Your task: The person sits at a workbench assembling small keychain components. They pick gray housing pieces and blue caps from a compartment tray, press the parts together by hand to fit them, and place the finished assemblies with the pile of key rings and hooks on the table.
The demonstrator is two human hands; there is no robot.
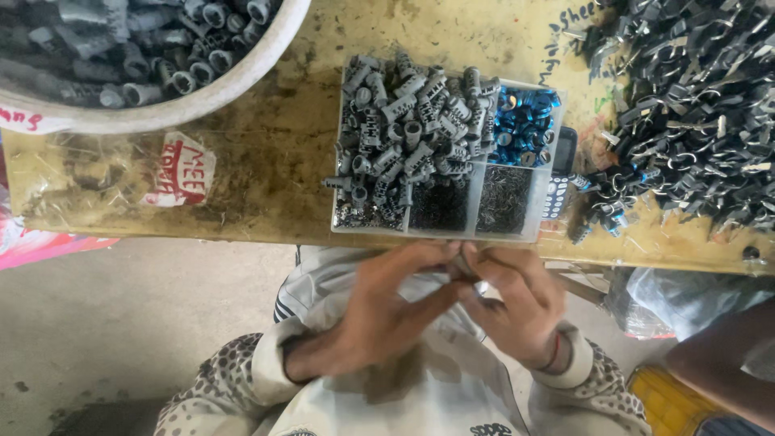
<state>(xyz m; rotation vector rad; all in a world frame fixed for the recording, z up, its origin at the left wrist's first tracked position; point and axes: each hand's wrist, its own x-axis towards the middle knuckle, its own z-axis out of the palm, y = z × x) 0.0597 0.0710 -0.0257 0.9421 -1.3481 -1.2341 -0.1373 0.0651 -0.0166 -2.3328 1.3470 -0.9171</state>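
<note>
A clear plastic divided tray point(529, 230) sits at the near edge of the worn yellow wooden bench point(266, 161), heaped with grey ribbed metal cylinders point(408, 129) on its left side, shiny blue round caps point(525, 121) in its far right compartment. A dark keypad phone point(559, 173) lies just right of it, then a pile of dark metal clips point(694, 113). Far left sits a big white round tub point(202, 97) holding more cylinders. Both hands point(460, 303) meet just before the tray.

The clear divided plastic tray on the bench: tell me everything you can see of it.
The clear divided plastic tray lies flat at the near edge of the worn yellow workbench. Grey ribbed plastic cylinders heap over its left side, shiny blue rings fill a far right compartment, and fine dark metal bits fill the near ones. Neither hand touches it.
</note>
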